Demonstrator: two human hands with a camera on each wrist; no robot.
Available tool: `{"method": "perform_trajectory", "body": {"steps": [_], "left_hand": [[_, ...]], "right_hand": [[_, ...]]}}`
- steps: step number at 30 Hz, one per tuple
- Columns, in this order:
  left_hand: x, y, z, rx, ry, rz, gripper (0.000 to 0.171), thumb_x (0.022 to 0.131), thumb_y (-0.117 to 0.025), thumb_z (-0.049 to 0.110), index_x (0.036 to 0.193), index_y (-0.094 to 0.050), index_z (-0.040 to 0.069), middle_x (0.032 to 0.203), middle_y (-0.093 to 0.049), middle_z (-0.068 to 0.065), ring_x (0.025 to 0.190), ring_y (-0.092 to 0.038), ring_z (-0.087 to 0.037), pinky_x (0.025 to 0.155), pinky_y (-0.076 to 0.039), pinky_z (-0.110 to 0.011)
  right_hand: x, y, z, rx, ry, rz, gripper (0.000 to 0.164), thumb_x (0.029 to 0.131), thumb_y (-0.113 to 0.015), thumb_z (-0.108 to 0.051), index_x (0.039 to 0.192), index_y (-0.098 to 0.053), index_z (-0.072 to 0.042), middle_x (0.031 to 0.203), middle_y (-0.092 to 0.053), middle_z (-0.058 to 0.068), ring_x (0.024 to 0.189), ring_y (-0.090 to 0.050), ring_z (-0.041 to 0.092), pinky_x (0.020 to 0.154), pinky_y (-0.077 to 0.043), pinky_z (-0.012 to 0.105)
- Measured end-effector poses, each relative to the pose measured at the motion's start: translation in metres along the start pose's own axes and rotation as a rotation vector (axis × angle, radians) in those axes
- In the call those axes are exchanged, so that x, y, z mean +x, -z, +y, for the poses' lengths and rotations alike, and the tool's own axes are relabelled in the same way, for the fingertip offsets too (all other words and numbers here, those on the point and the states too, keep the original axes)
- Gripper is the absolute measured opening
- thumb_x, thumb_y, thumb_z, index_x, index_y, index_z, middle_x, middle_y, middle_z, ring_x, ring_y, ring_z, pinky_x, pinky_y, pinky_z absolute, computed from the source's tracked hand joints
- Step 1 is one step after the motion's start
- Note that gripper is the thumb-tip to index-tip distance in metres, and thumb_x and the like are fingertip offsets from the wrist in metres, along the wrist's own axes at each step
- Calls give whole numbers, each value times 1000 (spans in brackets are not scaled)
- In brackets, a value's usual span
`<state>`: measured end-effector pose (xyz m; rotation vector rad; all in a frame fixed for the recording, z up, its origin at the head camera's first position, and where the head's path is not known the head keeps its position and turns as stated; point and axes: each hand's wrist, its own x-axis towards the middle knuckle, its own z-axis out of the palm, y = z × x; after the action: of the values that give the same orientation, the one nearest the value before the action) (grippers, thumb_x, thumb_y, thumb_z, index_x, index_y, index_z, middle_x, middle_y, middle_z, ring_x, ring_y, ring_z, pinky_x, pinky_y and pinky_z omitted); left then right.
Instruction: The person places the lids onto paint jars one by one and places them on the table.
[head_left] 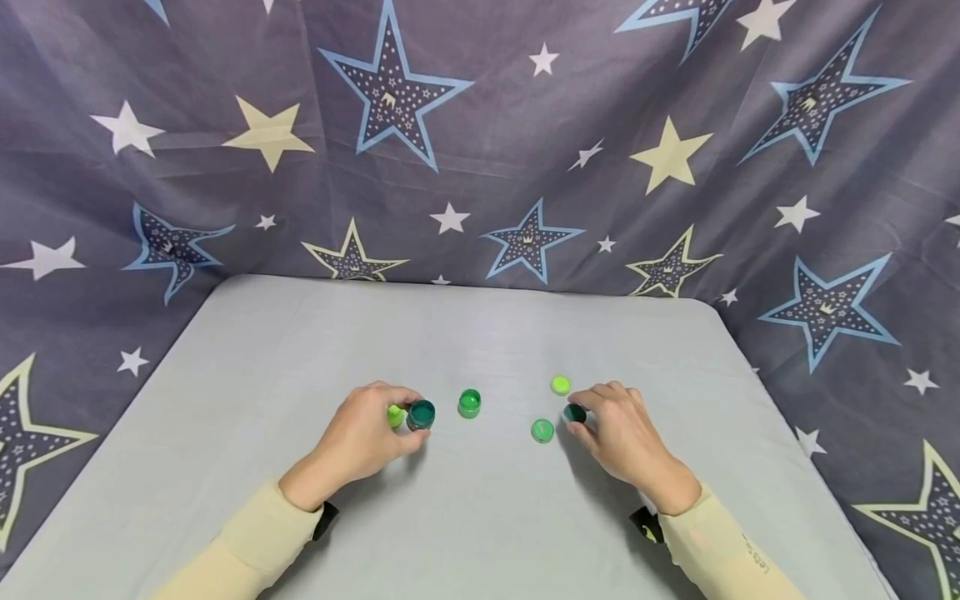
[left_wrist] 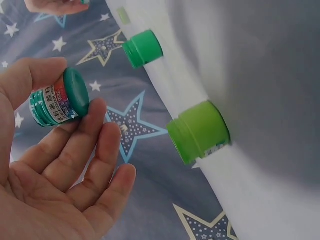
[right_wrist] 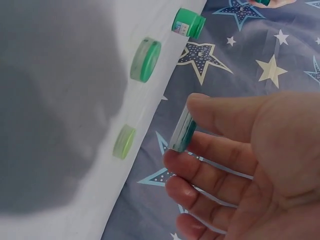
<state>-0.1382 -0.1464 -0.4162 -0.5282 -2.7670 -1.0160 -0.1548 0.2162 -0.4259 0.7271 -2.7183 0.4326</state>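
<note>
My left hand (head_left: 369,431) pinches a small dark teal paint jar (left_wrist: 60,100) between thumb and fingers, above the table; its top is uncapped and a printed label wraps its side. Partly hidden behind that hand stands an uncapped lime green jar (left_wrist: 200,131). A mid-green jar (head_left: 469,404), also uncapped, is upright between the hands. My right hand (head_left: 624,433) grips a teal lid (right_wrist: 183,131) by its edge with thumb and fingertips. Close to the right hand, a green lid (head_left: 542,431) and a lime lid (head_left: 560,384) lie on the table.
A pale grey cloth covers the table (head_left: 480,517). Behind it and along both sides hangs a dark curtain (head_left: 480,167) printed with stars. Black straps (head_left: 647,525) sit at the wrists, below the cream sleeves (head_left: 720,550).
</note>
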Motion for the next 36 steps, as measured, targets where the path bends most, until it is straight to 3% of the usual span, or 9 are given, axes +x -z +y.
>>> {"method": "perform_trajectory", "body": {"steps": [14,36], "left_hand": [[-2,-10,12,-6,-19,-1,30,72,-92,17,98,-79,15,94,-72,6,96,-66,-18,92,-51,-47],[-10,-22,17,-11,-54,-13,30,71,-92,15,99,-79,16,97,-73,8,95,-65,-16,89,-51,-42]], "right_hand": [[2,0,-12,52,9,-6,36,80,-89,-16,111,-75,-4,103,-74,6,91,-60,23,79,-39,40],[3,-1,-35,129,36,-34,31,82,-88,-18,109,-76,-8,105,-74,0,98,-62,20,85,-40,39]]}}
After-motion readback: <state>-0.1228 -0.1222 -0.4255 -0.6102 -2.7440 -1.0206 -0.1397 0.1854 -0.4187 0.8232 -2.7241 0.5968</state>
